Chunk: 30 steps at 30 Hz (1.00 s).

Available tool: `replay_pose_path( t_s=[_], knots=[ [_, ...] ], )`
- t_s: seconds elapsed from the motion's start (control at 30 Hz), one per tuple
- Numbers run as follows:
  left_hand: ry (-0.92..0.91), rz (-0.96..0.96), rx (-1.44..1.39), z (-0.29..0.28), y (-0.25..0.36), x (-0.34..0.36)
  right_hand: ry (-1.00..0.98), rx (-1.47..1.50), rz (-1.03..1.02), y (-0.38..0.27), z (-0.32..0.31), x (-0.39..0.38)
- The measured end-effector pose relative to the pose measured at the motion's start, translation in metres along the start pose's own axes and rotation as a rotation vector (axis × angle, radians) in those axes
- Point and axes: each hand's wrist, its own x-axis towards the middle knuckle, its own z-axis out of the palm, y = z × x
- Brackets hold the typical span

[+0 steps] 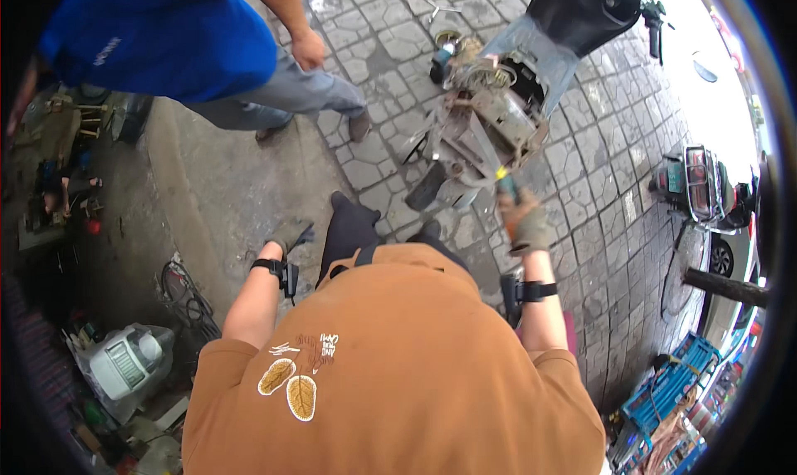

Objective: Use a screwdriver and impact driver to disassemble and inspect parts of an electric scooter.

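Note:
My gloved right hand [525, 226] is wrapped round a hand tool [506, 186] with a yellow tip and teal body, at the near edge of a stripped scooter [494, 134]. The scooter's bare, grimy metal frame and internals are exposed, with a black front part [573, 26] at the far end. Whether the tool touches the frame is unclear. My gloved left hand [290, 234] hangs beside my left thigh, fingers loosely apart, with nothing visible in it.
A co-worker [166, 43] in blue stands at upper left; another person [70, 184] is farther left. A parked scooter [701, 184] and blue crates [668, 384] are at right, a bagged pale part [124, 359] at lower left. Loose tools [440, 10] lie on the paving [598, 143].

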Motion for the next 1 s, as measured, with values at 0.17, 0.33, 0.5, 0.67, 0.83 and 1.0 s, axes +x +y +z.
replay_pose_path(
  t_s=[0.17,0.33,0.5,0.67,0.83,1.0],
  knots=[
    [-0.17,-0.072,0.145,-0.049,0.003,0.049,0.349,-0.036,-0.042,-0.034,0.025,-0.029],
    [-0.149,-0.117,0.055,-0.145,-0.006,0.071,0.039,0.609,0.427,-0.035,0.071,-0.025],
    [-0.171,-0.232,0.612,-0.196,0.039,0.084,0.148,0.157,0.403,-0.134,0.079,-0.044],
    [-0.197,-0.008,0.335,-0.198,0.097,0.098,0.134,-0.006,0.332,-0.064,0.156,-0.047],
    [-0.334,0.092,0.494,-0.162,0.144,0.1,-0.05,-0.072,0.837,-0.091,0.159,-0.016],
    [-0.311,0.091,0.641,-0.153,0.174,0.106,0.277,0.751,0.528,-0.083,0.178,-0.02]
  ],
)
